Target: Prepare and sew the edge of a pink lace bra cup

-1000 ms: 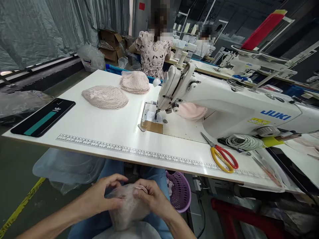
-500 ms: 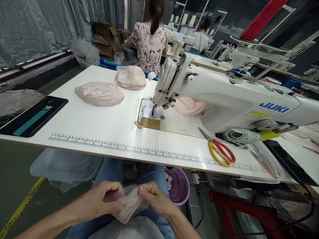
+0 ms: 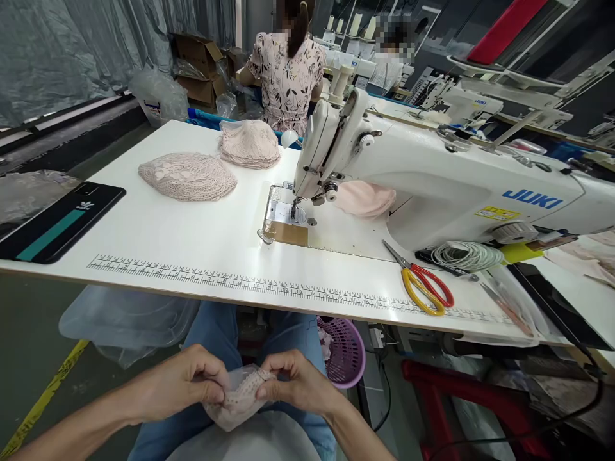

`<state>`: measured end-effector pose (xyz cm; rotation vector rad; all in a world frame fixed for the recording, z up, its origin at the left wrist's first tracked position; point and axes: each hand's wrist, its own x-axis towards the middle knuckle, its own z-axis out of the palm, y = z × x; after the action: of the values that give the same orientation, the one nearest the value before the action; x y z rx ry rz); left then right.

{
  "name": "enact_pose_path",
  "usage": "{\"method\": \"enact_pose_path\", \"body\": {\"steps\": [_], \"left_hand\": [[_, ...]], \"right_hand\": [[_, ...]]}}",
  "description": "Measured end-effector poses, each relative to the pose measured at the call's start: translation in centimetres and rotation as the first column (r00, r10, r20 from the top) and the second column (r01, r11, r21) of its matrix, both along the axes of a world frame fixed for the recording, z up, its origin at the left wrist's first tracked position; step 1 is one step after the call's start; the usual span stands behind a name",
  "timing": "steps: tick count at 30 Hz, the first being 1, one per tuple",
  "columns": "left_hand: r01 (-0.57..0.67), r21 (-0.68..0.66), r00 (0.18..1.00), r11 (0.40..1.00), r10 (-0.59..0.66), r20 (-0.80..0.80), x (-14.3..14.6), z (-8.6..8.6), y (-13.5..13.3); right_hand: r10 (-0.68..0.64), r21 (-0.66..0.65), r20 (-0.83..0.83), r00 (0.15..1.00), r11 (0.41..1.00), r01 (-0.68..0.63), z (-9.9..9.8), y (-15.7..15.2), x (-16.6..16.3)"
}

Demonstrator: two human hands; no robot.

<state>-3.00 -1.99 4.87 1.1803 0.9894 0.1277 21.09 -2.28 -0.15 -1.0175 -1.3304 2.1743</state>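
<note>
Below the table's front edge, over my lap, my left hand (image 3: 185, 382) and my right hand (image 3: 295, 383) both pinch a small pink lace piece (image 3: 239, 400) inside a thin clear plastic wrap. The fingers of each hand are closed on it from either side. On the white table (image 3: 202, 246) above lie two stacks of pink lace pieces, one (image 3: 187, 176) nearer and one (image 3: 248, 143) further back. A white JUKI sewing machine (image 3: 432, 182) stands to the right, with pink fabric (image 3: 364, 198) tucked under its arm.
Red and yellow scissors (image 3: 423, 288) and a coil of white cord (image 3: 468, 256) lie right of the needle. A black phone (image 3: 52, 224) rests at the table's left edge. A purple basket (image 3: 346, 352) sits under the table. A person in a floral top (image 3: 288, 70) works behind.
The plastic-wrapped lace bundle between my hands looks smaller and more bunched, and my fingers have closed tighter on it. The view has shifted slightly.
</note>
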Motion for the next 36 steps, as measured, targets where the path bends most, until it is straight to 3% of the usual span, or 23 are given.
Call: {"method": "enact_pose_path", "body": {"steps": [7,14,19,27,36], "left_hand": [[-0.056,0.037,0.993,0.998,0.060,-0.099,1.6,-0.8,-0.4],[-0.055,0.021,0.995,0.998,0.056,-0.088,2.1,-1.2,-0.3],[-0.035,-0.028,0.996,0.999,0.033,-0.085,2.1,-0.7,-0.2],[-0.027,0.016,0.990,1.000,0.029,-0.139,2.4,-0.6,-0.1],[-0.016,0.044,0.995,0.999,0.020,-0.100,2.3,-0.7,-0.2]], "right_hand": [[-0.030,0.125,0.047,0.998,0.992,0.024,0.3,0.0,-0.6],[-0.007,0.265,0.100,0.995,0.964,-0.020,0.1,-0.3,0.0],[0.065,0.236,0.034,0.997,0.969,-0.071,0.0,-0.3,0.1],[0.012,0.137,0.005,1.000,0.990,-0.012,-0.2,-0.2,-0.6],[0.045,0.151,0.001,0.999,0.987,-0.045,0.1,0.3,-0.8]]}}
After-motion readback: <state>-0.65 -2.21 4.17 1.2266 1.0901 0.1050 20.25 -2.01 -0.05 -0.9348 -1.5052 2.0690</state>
